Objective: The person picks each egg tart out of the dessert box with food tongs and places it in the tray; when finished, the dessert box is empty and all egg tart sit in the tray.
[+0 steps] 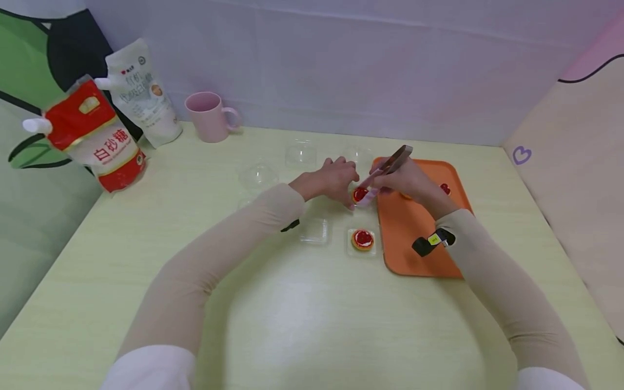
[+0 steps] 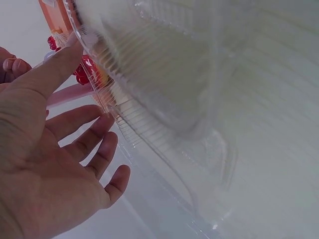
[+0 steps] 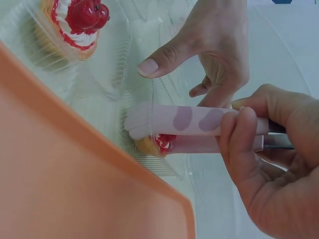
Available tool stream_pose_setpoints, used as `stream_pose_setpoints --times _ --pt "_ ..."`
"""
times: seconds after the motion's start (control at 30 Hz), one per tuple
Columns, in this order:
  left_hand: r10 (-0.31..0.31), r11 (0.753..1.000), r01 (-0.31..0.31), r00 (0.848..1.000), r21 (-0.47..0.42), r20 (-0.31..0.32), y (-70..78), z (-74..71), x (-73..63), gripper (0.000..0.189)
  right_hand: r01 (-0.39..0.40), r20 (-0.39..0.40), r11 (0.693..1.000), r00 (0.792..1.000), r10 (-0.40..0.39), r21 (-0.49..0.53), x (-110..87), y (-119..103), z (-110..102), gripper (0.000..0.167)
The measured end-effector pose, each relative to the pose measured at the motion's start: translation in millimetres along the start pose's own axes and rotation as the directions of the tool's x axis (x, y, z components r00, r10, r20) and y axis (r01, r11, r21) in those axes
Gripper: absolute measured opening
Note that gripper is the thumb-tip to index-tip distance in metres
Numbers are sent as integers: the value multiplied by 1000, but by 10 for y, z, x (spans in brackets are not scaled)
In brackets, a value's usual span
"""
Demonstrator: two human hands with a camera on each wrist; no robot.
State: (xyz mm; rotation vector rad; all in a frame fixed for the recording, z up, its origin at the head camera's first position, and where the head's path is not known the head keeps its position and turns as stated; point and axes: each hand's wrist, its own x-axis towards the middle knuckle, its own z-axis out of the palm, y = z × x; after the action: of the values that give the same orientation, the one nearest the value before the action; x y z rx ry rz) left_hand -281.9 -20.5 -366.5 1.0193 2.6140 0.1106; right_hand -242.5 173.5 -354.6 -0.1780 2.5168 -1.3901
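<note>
In the head view my right hand point(image 1: 407, 177) grips pink tongs point(image 3: 192, 120), their tips around a small tart point(image 3: 145, 146) with red fruit and white cream. That tart is at a clear plastic container point(image 3: 172, 170); whether it touches the bottom I cannot tell. My left hand point(image 1: 336, 179) reaches in from the other side, thumb and fingers spread, fingertips touching the container's edge in the left wrist view. Nearer to me, another tart point(image 1: 363, 239) sits in a clear container beside the orange tray point(image 1: 414, 262).
More tarts point(image 1: 444, 189) lie on the tray, partly behind my right arm. A clear container point(image 1: 314, 232) stands left of the near tart. Clear lids point(image 1: 258, 176) lie farther back. A pink mug point(image 1: 209, 116), a red sugar bag point(image 1: 99, 138) and a white pouch point(image 1: 143, 95) stand back left.
</note>
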Motion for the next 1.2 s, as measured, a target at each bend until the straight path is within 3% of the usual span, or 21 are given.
stream_pose_setpoints --times 0.4,0.53,0.77,0.97,1.2 --pt "13 1000 -13 1000 -7 7 34 5 35 72 2 -37 999 999 0 53 -92 -9 -80 30" --pt "0 1000 0 1000 7 16 47 2 49 73 17 -94 997 996 -10 75 -164 -54 -186 33" --pt "-22 1000 22 1000 14 18 43 10 53 73 46 -177 999 983 -43 14 -372 -99 -459 34" --pt "-13 1000 13 1000 18 11 29 18 40 73 42 -236 999 971 -41 2 -603 37 -668 34" --pt "-11 1000 11 1000 27 13 6 19 28 74 51 -274 996 961 -28 77 -799 284 -821 27"
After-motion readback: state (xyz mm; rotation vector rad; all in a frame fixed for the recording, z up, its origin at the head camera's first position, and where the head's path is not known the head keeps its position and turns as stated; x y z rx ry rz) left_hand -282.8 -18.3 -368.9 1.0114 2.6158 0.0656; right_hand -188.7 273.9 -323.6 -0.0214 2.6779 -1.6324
